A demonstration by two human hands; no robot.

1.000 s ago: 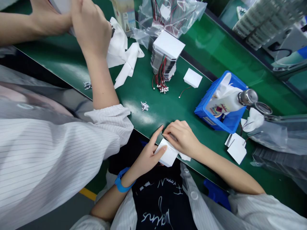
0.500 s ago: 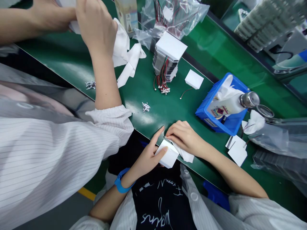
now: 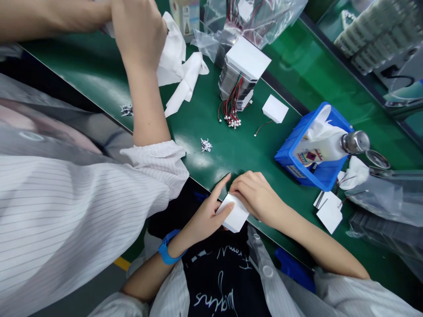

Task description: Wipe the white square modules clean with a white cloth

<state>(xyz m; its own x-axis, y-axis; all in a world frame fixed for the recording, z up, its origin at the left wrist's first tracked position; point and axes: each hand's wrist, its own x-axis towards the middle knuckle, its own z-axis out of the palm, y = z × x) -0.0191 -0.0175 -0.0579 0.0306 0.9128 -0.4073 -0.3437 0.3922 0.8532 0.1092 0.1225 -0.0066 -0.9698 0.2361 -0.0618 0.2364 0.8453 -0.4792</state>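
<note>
While the left hand (image 3: 206,215) pinches a small white square panel (image 3: 234,214) at the near edge of the green table (image 3: 99,83), thumb on the panel's top face and fingers closed beneath it with the index finger stretched out over the table, the right hand (image 3: 256,196) lies curled over the panel's far corner, fingertips pressed down on it; whether anything is tucked under those fingers cannot be told. The panel hangs half over the table's near edge, above a dark shirt. A blue wristband (image 3: 167,253) circles the left wrist.

Just beyond the hands, on the table, lies a tiny cluster of white connectors (image 3: 206,145). Farther toward the far edge stands a stack of panels (image 3: 241,72) with red and black leads (image 3: 231,108) spilling down its front, and one loose white panel (image 3: 275,108) with its thin lead lies just beside the stack on the right. To the right of the hands, a blue bin (image 3: 312,163) holds a white bottle (image 3: 325,147) with a metal cap, tilted on its side. Near the bin, by the table's near edge, lie a few more white panels (image 3: 328,213), with clear plastic bags (image 3: 386,202) past them.

At the left, a co-worker's striped sleeve (image 3: 82,207) and bare forearm reach across the table; that person's hand (image 3: 139,31) is closed on a white cloth (image 3: 178,66) near the far left corner.
</note>
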